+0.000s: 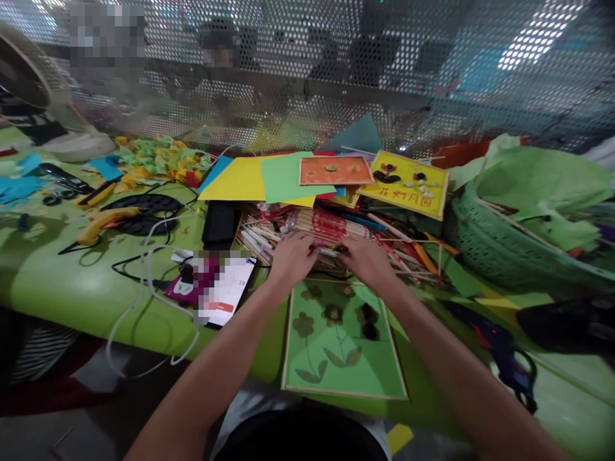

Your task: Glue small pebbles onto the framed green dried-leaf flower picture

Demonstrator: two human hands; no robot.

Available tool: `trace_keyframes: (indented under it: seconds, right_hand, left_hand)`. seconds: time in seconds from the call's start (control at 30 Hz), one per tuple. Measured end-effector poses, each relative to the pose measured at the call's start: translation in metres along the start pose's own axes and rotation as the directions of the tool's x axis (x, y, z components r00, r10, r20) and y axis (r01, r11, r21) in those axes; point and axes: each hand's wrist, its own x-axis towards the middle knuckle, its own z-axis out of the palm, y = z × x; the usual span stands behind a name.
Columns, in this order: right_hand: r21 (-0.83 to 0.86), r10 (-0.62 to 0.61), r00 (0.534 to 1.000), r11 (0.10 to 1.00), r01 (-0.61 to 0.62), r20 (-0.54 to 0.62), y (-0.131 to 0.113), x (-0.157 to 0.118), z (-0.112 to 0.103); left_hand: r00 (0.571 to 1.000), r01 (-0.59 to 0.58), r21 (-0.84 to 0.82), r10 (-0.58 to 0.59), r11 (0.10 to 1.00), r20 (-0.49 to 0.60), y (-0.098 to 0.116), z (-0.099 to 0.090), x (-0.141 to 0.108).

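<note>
A white marker pen [329, 252] lies between my fingertips, above a heap of thin wooden sticks [398, 256]. The fingers of my left hand [293, 255] close around its left end, and those of my right hand [365, 256] pinch its right end. Just below my hands is a green card picture [346, 371] with a stick frame, brown flowers and drawn stems. More pens [257, 242] lie among the sticks to the left. Behind my fingers sits a clear-and-red wrapped bundle of sticks [331, 223].
To the left are a phone [233, 288], a purple power socket [192, 288], white cable and a yellow glue gun [103, 224]. Rightward stand a green basket [504, 246] and a dark blue glue gun [504, 358]. Coloured paper [235, 182] and framed pictures [408, 182] lie behind, before a perforated metal screen.
</note>
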Motion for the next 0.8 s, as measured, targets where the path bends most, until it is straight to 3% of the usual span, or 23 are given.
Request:
trace_keyframes:
  seconds: [0.13,0.23,0.3,0.4,0.53,0.67,0.8]
  right_hand:
    - [0.09,0.053,0.997,0.995,-0.048,-0.048,0.005,0.002,-0.002]
    - [0.269,0.095,0.995,0.96,-0.08,-0.043,0.009,-0.004,-0.01]
    - [0.48,0.165,0.986,0.866,-0.139,-0.011,0.009,-0.011,-0.015]
    - [0.723,0.278,0.96,0.655,-0.221,0.042,0.003,-0.022,-0.019]
    - [0.802,0.337,0.939,0.543,-0.249,0.064,-0.005,-0.03,-0.019]
    - [0.751,0.299,0.954,0.637,-0.173,-0.033,-0.009,-0.034,-0.018]
    - [0.543,0.18,0.971,0.837,-0.068,-0.157,-0.013,-0.039,-0.021]
  left_hand:
    - [0.999,0.029,-0.15,-0.031,0.988,-0.014,0.0,-0.003,0.0]
    - [0.997,0.072,-0.426,-0.061,0.902,0.039,0.001,0.001,0.001]
    - [0.995,0.082,-0.615,-0.031,0.784,0.093,0.003,0.006,0.002]
    - [0.988,0.103,-0.818,0.038,0.566,0.151,0.007,0.014,0.002]
    - [0.976,0.165,-0.949,0.097,0.27,0.197,0.016,0.023,0.0]
    - [0.974,0.215,-0.969,0.047,0.124,0.223,0.021,0.03,-0.003]
    - [0.978,0.21,-0.971,-0.002,0.116,0.211,0.024,0.03,-0.004]
